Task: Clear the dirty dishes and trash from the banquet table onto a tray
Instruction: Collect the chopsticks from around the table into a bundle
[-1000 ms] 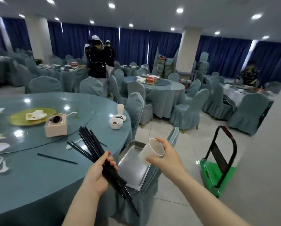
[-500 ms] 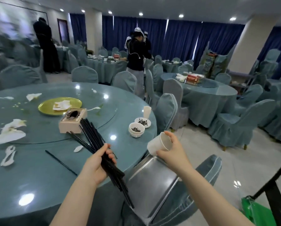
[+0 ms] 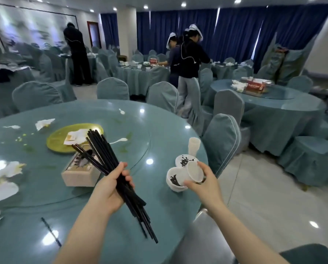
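Swinging back from the tray, the right hand now carries its white cup over the near bowl at the banquet table edge; nesting it upright inside would let both lift together. Left hand stays clamped around the black chopsticks, fanned upward

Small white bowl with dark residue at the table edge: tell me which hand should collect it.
Right. The right hand, holding a white paper cup, hovers at that bowl; the left hand grips black chopsticks.
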The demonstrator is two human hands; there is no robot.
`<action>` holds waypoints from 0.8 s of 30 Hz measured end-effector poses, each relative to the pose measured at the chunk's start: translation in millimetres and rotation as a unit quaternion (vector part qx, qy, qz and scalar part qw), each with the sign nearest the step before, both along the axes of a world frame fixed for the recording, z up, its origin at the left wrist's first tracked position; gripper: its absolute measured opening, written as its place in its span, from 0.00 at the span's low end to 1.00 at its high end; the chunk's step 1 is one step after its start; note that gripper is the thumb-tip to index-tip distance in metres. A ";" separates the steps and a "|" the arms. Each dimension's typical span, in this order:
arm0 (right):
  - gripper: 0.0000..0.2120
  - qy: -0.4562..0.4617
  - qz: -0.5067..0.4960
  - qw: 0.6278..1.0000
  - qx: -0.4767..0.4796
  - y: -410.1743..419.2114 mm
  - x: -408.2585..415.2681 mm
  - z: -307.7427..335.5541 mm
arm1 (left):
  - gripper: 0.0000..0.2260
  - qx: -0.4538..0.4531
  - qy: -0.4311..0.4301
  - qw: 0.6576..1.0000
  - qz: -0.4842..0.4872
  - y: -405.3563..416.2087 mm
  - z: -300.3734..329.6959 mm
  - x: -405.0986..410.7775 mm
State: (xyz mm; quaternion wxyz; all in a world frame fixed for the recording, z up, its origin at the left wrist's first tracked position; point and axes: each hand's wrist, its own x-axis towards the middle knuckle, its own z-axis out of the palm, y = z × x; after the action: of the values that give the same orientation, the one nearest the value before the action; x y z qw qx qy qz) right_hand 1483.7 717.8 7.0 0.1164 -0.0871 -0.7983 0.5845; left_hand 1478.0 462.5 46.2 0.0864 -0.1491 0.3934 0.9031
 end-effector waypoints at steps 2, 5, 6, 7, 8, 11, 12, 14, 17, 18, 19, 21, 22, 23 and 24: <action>0.30 -0.005 -0.013 1.000 -0.002 5.6 -31.0 -6.3 | 0.06 -0.003 -0.003 1.000 -0.013 1.4 -2.6 -34.2; 0.29 -0.013 -0.053 0.999 0.000 16.0 -80.1 -6.3 | 0.05 -0.012 -0.004 0.999 -0.031 7.6 -3.6 -84.7; 0.29 -0.015 -0.068 0.998 -0.002 20.5 -96.3 -7.7 | 0.05 -0.015 -0.009 0.999 -0.033 9.8 -4.3 -99.9; 0.28 -0.018 -0.083 0.996 -0.002 25.8 -112.7 -9.7 | 0.05 -0.019 -0.014 0.999 -0.034 12.4 -4.8 -113.5; 0.27 -0.021 -0.099 0.995 0.001 31.9 -127.9 -11.3 | 0.05 -0.022 -0.020 0.999 -0.036 15.8 -5.8 -125.7; 0.29 -0.012 -0.129 0.991 0.028 56.7 -181.0 -17.5 | 0.05 -0.024 -0.025 0.999 -0.041 30.4 -8.7 -164.4; 0.30 -0.006 -0.139 0.990 0.034 64.2 -200.1 -20.7 | 0.05 -0.024 -0.026 0.999 -0.042 35.7 -8.6 -177.8; 0.32 -0.006 -0.158 0.987 0.035 78.5 -237.1 -30.1 | 0.05 -0.018 -0.028 0.999 -0.037 47.9 -7.5 -204.4; 0.33 -0.009 -0.178 0.983 0.045 96.3 -284.1 -49.1 | 0.05 -0.008 -0.050 0.998 -0.029 66.2 -9.6 -238.8; 0.34 -0.008 -0.180 0.982 0.050 100.8 -298.3 -54.7 | 0.05 -0.009 -0.059 0.998 -0.028 70.6 -11.7 -249.3; 0.34 -0.008 -0.181 0.982 0.057 103.8 -312.0 -59.1 | 0.06 -0.011 -0.067 0.997 -0.029 73.4 -13.7 -258.8; 0.32 -0.012 -0.169 0.982 0.086 107.7 -336.8 -67.2 | 0.06 -0.018 -0.077 0.996 -0.028 75.3 -18.1 -276.1; 0.27 -0.019 -0.151 0.982 0.109 108.5 -347.0 -72.4 | 0.06 -0.022 -0.076 0.997 -0.026 74.9 -20.4 -283.4; 0.21 -0.031 -0.130 0.981 0.139 108.2 -354.2 -77.8 | 0.06 -0.025 -0.074 0.997 -0.024 73.9 -22.6 -289.5; 0.16 -0.047 -0.112 0.978 0.167 107.9 -359.5 -84.3 | 0.06 -0.029 -0.072 0.997 -0.022 72.9 -24.9 -294.1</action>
State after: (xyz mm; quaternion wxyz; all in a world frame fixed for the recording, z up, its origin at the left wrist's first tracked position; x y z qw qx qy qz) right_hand 1124.2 825.7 -77.2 0.1560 -0.1829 -0.8744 0.4214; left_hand 1183.9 535.4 21.3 0.1303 -0.2076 0.4151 0.8762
